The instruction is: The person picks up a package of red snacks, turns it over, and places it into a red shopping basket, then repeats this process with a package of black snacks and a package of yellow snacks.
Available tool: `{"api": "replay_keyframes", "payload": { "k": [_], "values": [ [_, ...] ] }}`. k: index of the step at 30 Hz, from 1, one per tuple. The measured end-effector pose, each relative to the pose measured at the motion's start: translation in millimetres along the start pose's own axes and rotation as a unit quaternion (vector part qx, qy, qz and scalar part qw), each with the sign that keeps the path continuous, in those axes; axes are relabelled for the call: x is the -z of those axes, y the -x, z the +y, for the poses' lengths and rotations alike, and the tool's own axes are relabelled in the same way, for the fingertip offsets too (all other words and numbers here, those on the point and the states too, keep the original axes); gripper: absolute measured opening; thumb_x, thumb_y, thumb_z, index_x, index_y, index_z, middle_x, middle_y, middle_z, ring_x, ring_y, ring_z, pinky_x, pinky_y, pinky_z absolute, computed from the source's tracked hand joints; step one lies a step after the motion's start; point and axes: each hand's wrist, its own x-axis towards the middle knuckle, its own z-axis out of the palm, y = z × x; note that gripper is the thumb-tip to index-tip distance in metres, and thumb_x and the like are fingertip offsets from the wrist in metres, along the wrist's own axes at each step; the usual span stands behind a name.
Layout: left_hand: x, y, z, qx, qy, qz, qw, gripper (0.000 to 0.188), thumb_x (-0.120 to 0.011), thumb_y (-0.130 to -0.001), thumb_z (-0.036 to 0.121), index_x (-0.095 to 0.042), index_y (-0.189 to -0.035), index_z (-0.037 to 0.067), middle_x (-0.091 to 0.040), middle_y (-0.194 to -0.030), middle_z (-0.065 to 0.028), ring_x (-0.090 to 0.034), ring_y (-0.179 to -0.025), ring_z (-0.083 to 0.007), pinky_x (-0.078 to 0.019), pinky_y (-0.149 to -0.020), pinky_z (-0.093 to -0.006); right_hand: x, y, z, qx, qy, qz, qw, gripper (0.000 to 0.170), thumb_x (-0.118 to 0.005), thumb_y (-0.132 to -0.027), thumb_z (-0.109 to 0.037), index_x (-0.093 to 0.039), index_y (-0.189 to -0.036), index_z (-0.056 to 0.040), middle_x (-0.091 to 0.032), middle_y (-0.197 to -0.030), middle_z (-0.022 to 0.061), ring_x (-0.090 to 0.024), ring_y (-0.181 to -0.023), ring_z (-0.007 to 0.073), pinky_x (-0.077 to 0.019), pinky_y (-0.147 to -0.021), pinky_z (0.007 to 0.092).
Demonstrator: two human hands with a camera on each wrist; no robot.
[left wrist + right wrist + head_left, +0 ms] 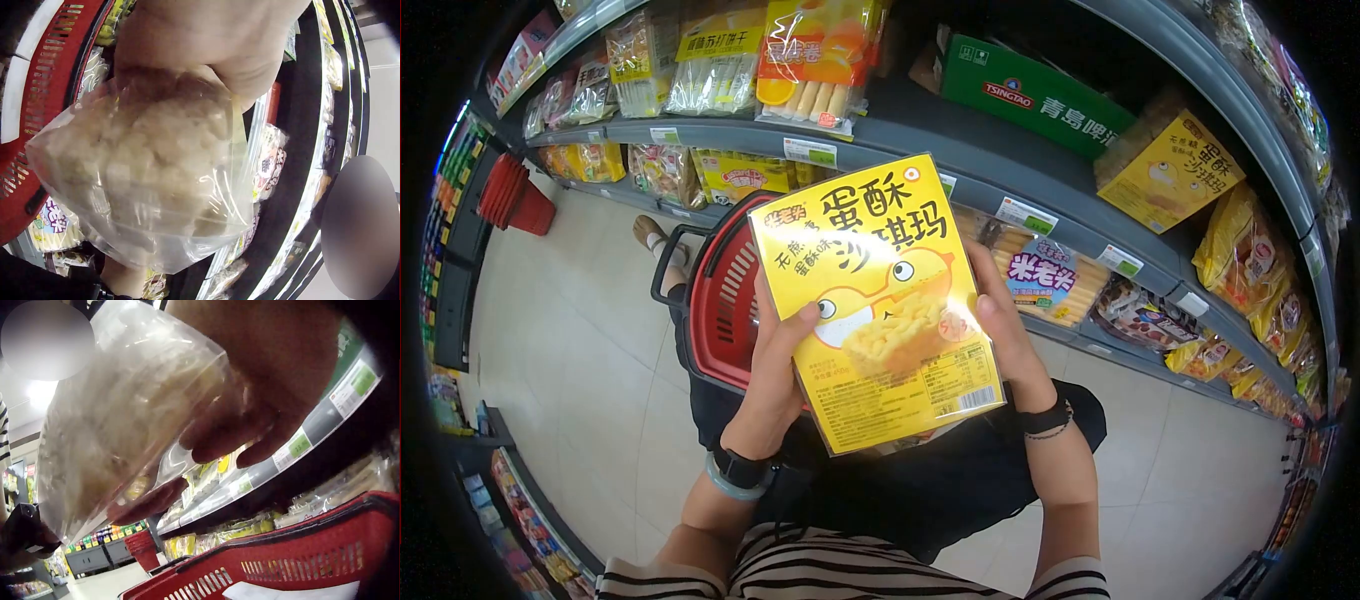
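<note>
A yellow snack package (880, 310) with a cartoon face and Chinese print is held up over the lap in the head view. My left hand (775, 365) grips its left edge, thumb on the front. On the right edge, my right hand (1005, 335) holds it the same way. From the left wrist view, the package's clear back (156, 156) shows pale pieces inside, with the left hand (206, 44) above it. In the right wrist view the right hand (256, 381) has its fingers behind the clear bag (119, 406).
A red basket (725, 310) is beside the left forearm. Shelves (880, 160) of packaged snacks curve across the front and right, holding a green carton (1030, 95) and a similar yellow package (1175, 170). Stacked red baskets (520, 197) stand far left; a person's foot (655, 240) shows nearby.
</note>
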Motion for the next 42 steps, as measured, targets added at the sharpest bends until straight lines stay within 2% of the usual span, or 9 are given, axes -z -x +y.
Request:
{"api": "replay_keyframes", "payload": {
  "k": [7, 9, 17, 29, 34, 36, 38, 39, 42],
  "values": [
    [3, 1, -6, 0.027, 0.006, 0.028, 0.999, 0.066, -0.055, -0.089, 0.013, -0.016, -0.142, 0.013, -0.045, -0.130, -0.0164, -0.052, -0.118, -0.0247, -0.0482, -0.094, -0.0368, -1, 1, -1, 0.069, 0.055, 0.015, 0.996, 0.076, -0.050, -0.088, -0.045, -0.022, -0.145, -0.0033, -0.056, -0.118, 0.0181, -0.059, -0.100, 0.0193, -0.0437, -0.083, 0.0300],
    [4, 0, -9, 0.026, -0.026, 0.038, 0.999, 0.051, -0.050, -0.094, 0.027, -0.033, -0.136, 0.003, -0.052, -0.129, -0.0179, -0.054, -0.116, -0.0281, -0.0499, -0.093, -0.0399, 2, 2, 4, 0.062, 0.055, 0.014, 0.996, 0.077, -0.050, -0.088, -0.046, -0.023, -0.145, -0.0032, -0.059, -0.114, 0.0176, -0.060, -0.097, 0.0187, -0.0442, -0.080, 0.0290],
    [-2, 2, -4, 0.073, 0.001, 0.051, 0.996, 0.053, -0.034, -0.100, 0.043, -0.035, -0.138, 0.006, -0.048, -0.135, -0.0121, -0.051, -0.119, -0.0250, -0.0427, -0.099, -0.0374, 5, 3, 5, 0.068, 0.080, 0.023, 0.994, 0.078, -0.050, -0.088, -0.049, -0.023, -0.145, -0.0032, -0.062, -0.105, 0.0164, -0.061, -0.088, 0.0164, -0.0437, -0.073, 0.0261],
    [-3, 11, -6, 0.018, -0.005, 0.034, 0.999, 0.050, -0.032, -0.102, 0.039, -0.029, -0.142, 0.009, -0.047, -0.136, -0.0101, -0.048, -0.123, -0.0234, -0.0393, -0.102, -0.0375, 7, 4, 4, 0.108, 0.068, 0.038, 0.991, 0.091, -0.058, -0.081, -0.049, -0.018, -0.147, -0.0007, -0.050, -0.129, 0.0191, -0.054, -0.114, 0.0261, -0.0402, -0.095, 0.0361],
    [-4, 1, -7, -0.023, -0.092, 0.067, 0.993, 0.049, -0.035, -0.101, 0.037, -0.028, -0.142, 0.009, -0.050, -0.131, -0.0094, -0.049, -0.122, -0.0208, -0.0425, -0.099, -0.0373, 8, 2, 10, 0.164, 0.270, 0.013, 0.949, 0.102, -0.068, -0.074, -0.053, -0.020, -0.146, 0.0015, -0.045, -0.135, 0.0251, -0.052, -0.121, 0.0350, -0.0371, -0.101, 0.0372],
    [12, -8, -11, -0.006, -0.056, 0.046, 0.997, 0.050, -0.038, -0.102, 0.033, -0.025, -0.143, 0.008, -0.048, -0.132, -0.0088, -0.047, -0.121, -0.0187, -0.0415, -0.100, -0.0344, 11, 2, 5, 0.183, 0.328, -0.002, 0.927, 0.102, -0.067, -0.075, -0.055, -0.020, -0.146, 0.0010, -0.055, -0.124, 0.0237, -0.059, -0.110, 0.0340, -0.0426, -0.093, 0.0355],
    [39, -17, -21, 0.055, 0.001, 0.027, 0.998, 0.051, -0.037, -0.101, 0.037, -0.028, -0.142, 0.008, -0.049, -0.132, -0.0088, -0.047, -0.122, -0.0192, -0.0409, -0.100, -0.0355, 4, 7, -11, 0.040, 0.192, -0.072, 0.978, 0.094, -0.066, -0.080, -0.046, -0.020, -0.147, 0.0005, -0.063, -0.109, 0.0201, -0.063, -0.097, 0.0297, -0.0445, -0.086, 0.0339],
    [48, -22, -28, 0.117, 0.058, 0.007, 0.991, 0.052, -0.036, -0.101, 0.041, -0.032, -0.141, 0.008, -0.050, -0.131, -0.0087, -0.047, -0.122, -0.0197, -0.0403, -0.101, -0.0366, -6, 5, -9, 0.093, 0.156, -0.065, 0.981, 0.086, -0.066, -0.084, -0.032, -0.018, -0.148, -0.0006, -0.064, -0.089, 0.0124, -0.060, -0.080, 0.0202, -0.0434, -0.075, 0.0294],
    [53, -22, -50, 0.209, 0.119, -0.013, 0.971, 0.057, -0.033, -0.099, 0.048, -0.034, -0.141, 0.009, -0.047, -0.137, -0.0090, -0.045, -0.125, -0.0222, -0.0383, -0.103, -0.0402, -12, 4, -17, 0.062, 0.066, -0.117, 0.989, 0.084, -0.067, -0.083, -0.021, -0.017, -0.149, -0.0020, -0.056, -0.075, 0.0055, -0.051, -0.071, 0.0134, -0.0403, -0.068, 0.0254]
  ]
}}
